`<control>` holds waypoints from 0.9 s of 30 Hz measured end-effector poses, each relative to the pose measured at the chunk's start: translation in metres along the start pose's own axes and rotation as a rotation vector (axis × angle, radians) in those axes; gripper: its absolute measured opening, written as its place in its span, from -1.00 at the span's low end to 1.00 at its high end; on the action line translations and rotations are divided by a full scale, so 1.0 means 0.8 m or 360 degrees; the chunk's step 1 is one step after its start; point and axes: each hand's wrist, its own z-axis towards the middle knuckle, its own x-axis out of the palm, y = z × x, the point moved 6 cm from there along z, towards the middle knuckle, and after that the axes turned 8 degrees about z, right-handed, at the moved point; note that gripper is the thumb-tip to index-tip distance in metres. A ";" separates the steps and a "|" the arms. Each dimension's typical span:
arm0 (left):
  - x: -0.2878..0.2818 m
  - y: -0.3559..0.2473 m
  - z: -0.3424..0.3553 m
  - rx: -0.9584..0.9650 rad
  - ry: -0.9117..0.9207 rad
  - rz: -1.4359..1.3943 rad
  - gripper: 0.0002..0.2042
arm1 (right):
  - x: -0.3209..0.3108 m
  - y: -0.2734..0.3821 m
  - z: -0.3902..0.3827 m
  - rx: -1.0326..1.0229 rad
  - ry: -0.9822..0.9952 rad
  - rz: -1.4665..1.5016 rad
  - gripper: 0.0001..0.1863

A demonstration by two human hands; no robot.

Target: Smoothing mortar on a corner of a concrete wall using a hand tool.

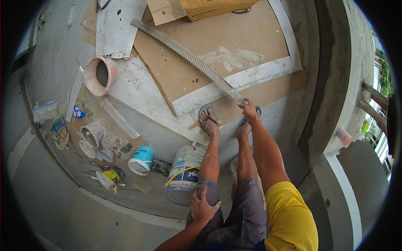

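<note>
My right hand [250, 109] is closed on the near end of a long grey patterned metal strip [188, 58], which slants away up and to the left over brown boards [234, 33] with white-painted bands. My left hand [203, 208] rests on my left knee with its fingers apart. Beside that leg stands a large white bucket [180, 163] with a yellow handle, and left of it a small blue tub [140, 160]. My feet in flip-flops are near the lower edge of the boards.
A stained pink-white bucket [110, 69] stands at left, with several small containers [92, 136], bags [59, 131] and offcuts below it. A cardboard box [211, 9] lies at the top. A concrete wall edge [335, 104] with an opening runs along the right.
</note>
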 end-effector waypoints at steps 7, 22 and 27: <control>-0.014 -0.030 0.008 0.0084 0.0039 0.0035 -0.09 | -0.026 -0.032 -0.072 0.0054 0.0288 0.0250 -0.38; -0.066 0.038 -0.095 0.0289 0.0705 0.0096 -0.15 | -0.280 -0.115 -0.630 0.0351 0.0252 -0.0620 -0.49; -0.138 0.045 -0.131 0.0523 0.0629 -0.0129 -0.28 | -0.281 -0.069 -0.678 0.0506 0.0323 -0.0062 -0.49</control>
